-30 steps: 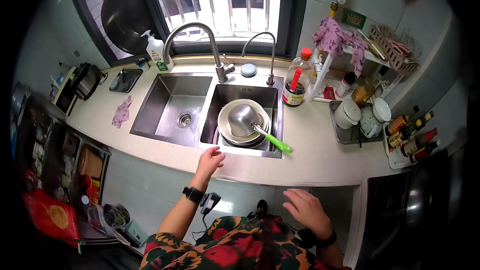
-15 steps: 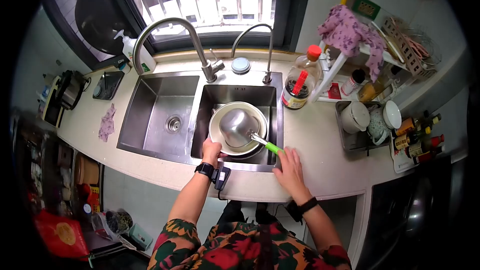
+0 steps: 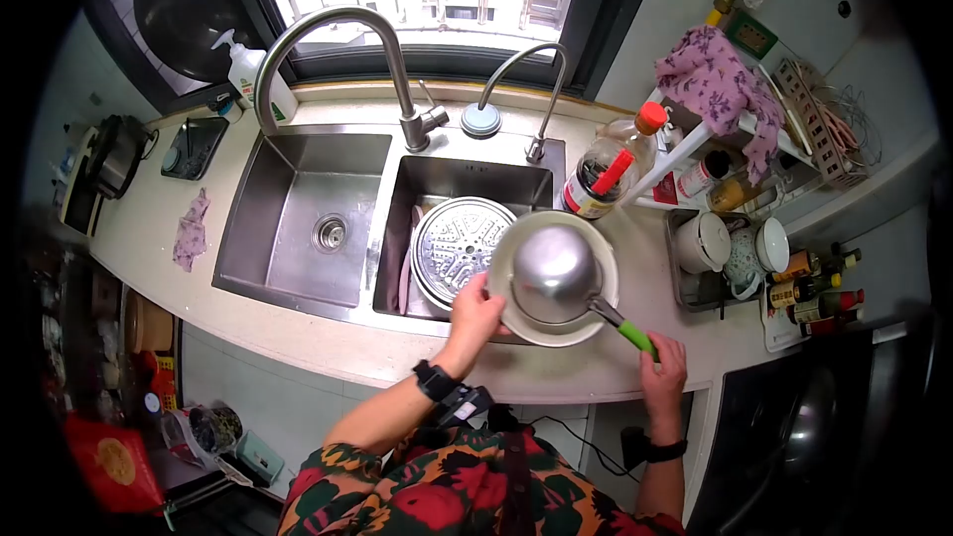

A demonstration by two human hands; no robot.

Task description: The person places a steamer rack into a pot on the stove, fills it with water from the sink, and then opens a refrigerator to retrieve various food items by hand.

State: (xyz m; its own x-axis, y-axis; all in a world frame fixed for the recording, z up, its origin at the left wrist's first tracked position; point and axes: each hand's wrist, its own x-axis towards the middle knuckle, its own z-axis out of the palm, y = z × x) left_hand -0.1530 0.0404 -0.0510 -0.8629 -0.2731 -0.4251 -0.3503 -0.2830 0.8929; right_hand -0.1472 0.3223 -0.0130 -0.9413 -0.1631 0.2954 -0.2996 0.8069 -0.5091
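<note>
A cream bowl (image 3: 544, 333) is held over the right edge of the sink by my left hand (image 3: 475, 318), its fingers gripping the near-left rim. Inside the bowl lies a large metal ladle (image 3: 556, 273), round side up, its green handle sticking out over the rim toward me. The fingers of my right hand (image 3: 663, 367) are closed on that handle's end. Left of the bowl, a perforated steamer rack (image 3: 462, 243) rests in the right basin. What lies beneath the rack is mostly hidden.
The left basin (image 3: 298, 248) has a drain, with a tall faucet (image 3: 385, 45) behind. Red-capped bottles (image 3: 596, 184) stand at the counter's back right. Farther right is a tray (image 3: 685, 268) of cups, beside several sauce bottles (image 3: 819, 303). A pink cloth (image 3: 191, 228) lies left.
The bowl with the ladle has moved up out of the right basin and rightward, uncovering the steamer rack. My right hand has moved right and now grips the green handle.
</note>
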